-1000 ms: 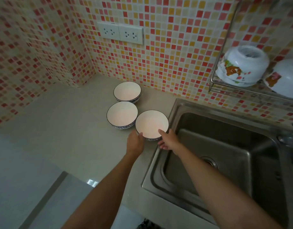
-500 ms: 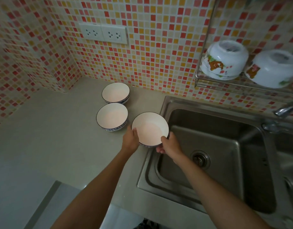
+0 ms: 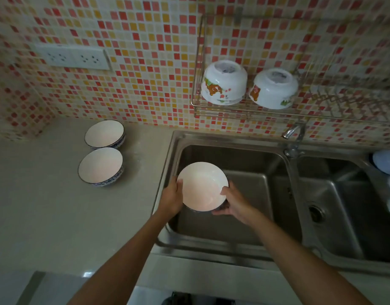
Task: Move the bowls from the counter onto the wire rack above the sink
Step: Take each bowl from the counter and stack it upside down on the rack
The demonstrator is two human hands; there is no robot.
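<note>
A: Where's the bowl [image 3: 202,186]?
B: Held over sink [image 3: 244,245], left basin, w/ both hands: left hand [image 3: 171,200] on its left rim, right hand [image 3: 234,204] w/ fingers [image 3: 220,211] wrapped under its right side.
A: Others?
B: 2 bowls [image 3: 101,165] on counter [image 3: 46,205] left of sink. Wire rack [image 3: 299,111] above sink holds 2 upturned white bowls [image 3: 223,83].

One bowl [image 3: 202,187] is held over the left sink basin [image 3: 251,164] between left hand [image 3: 171,198] and right hand [image 3: 233,202]. Two bowls [image 3: 101,166] are set on the counter [image 3: 46,205] left of the sink, one behind the other. Two upturned bowls [image 3: 223,83] are placed side by side on the wire rack [image 3: 321,113] above, behind the sink.
</note>
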